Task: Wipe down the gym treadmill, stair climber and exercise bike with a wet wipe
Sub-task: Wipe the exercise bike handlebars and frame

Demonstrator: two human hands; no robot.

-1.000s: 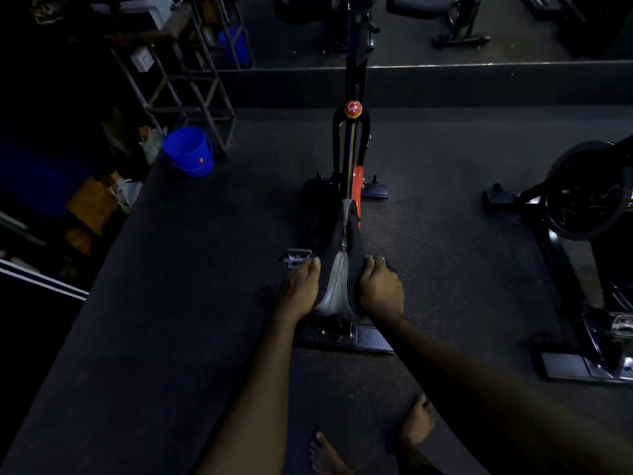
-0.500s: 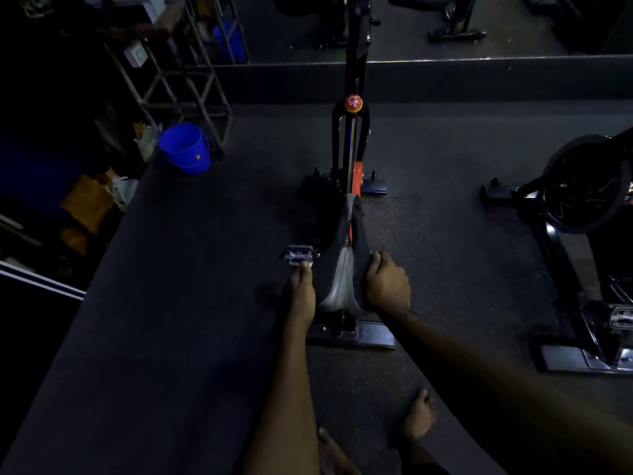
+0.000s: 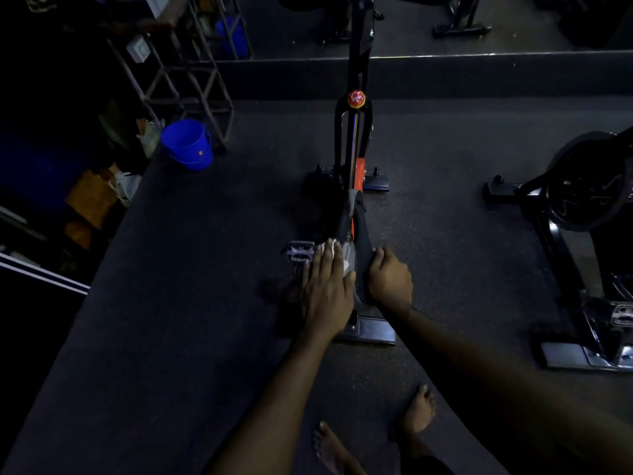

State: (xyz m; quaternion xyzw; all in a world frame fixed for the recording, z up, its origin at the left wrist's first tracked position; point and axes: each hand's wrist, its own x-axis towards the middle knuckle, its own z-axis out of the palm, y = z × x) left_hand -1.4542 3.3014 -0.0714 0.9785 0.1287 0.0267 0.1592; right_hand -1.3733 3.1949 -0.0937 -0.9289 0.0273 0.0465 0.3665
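Left hand [image 3: 327, 291] presses a white wipe [image 3: 331, 246] on the bike saddle [image 3: 350, 252]; right hand [image 3: 388, 279] grips the saddle's side.

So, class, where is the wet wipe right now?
In the head view, the wet wipe is pressed under the left hand on the left side of the bike saddle, beside the pedal; the right hand grips its right edge.
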